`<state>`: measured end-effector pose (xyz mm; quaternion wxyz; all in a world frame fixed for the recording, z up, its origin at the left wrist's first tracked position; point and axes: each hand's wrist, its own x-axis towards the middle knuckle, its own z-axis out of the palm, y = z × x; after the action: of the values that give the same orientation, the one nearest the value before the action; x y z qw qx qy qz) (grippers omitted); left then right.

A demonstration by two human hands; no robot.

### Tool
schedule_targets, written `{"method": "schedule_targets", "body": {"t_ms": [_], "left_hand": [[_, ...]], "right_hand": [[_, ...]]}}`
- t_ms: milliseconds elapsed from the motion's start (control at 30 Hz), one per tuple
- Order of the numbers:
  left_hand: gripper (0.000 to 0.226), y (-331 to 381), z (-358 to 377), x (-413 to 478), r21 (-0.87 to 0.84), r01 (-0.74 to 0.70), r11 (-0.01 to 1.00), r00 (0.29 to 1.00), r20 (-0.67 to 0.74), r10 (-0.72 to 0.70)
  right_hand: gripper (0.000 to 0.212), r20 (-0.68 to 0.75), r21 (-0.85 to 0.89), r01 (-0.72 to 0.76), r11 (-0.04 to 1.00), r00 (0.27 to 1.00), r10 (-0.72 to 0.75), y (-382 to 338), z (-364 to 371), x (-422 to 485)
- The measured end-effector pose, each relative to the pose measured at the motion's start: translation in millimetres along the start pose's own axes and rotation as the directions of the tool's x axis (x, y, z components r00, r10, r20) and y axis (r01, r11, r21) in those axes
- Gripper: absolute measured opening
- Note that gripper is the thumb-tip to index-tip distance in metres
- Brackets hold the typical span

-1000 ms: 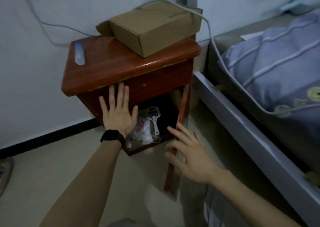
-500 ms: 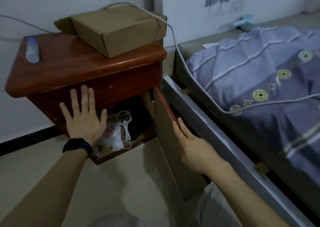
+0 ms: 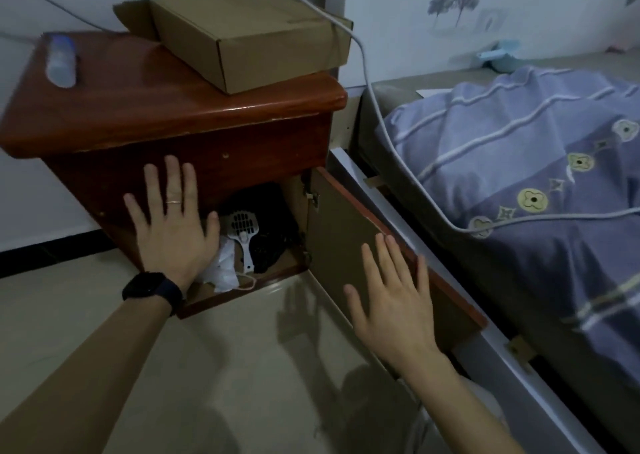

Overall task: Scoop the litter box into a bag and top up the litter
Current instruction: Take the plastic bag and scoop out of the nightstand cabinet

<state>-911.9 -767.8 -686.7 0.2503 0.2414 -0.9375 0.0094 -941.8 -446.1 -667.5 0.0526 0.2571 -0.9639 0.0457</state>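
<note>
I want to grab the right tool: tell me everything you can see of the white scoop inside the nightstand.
The scoop is white, plastic by its look, with a rounded slotted head and a narrow handle. It stands nearly upright, head up, in the open lower compartment of the nightstand, in front of a dark bundle, its handle beside a white plastic bag. No hand touches it; the left hand rests flat on the nightstand's front just left of it.

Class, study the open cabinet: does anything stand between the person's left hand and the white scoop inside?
Nothing visible does. The door is open, and the scoop stands exposed just right of the left hand. A white bag lies beside its handle, not over it.
</note>
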Motion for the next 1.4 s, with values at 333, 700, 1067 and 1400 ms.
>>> {"method": "schedule_targets", "body": {"t_ms": [333, 700, 1067, 1400], "left_hand": [[0.073, -49, 89, -104, -0.09, -0.015, 0.996, 0.857, 0.512, 0.059], [0.077, -66, 193, -116, -0.215, 0.369, 0.904, 0.695, 0.71, -0.115], [0.07, -99, 238, -60, -0.056, 0.414, 0.908, 0.71, 0.644, -0.284], [0.035, -96, 223, -70, -0.223, 0.415, 0.882, 0.84, 0.466, -0.278]], "right_hand": [[0.056, 0.407, 0.551, -0.059, 0.832, 0.889, -0.207, -82, 137, 27], [0.045, 0.601, 0.448, -0.109, 0.887, 0.771, -0.209, -131, 257, 114], [0.041, 0.373, 0.315, -0.242, 0.918, 0.921, 0.114, -182, 339, 209], [0.035, 0.373, 0.384, -0.366, 0.848, 0.902, 0.22, -179, 340, 222]]}}
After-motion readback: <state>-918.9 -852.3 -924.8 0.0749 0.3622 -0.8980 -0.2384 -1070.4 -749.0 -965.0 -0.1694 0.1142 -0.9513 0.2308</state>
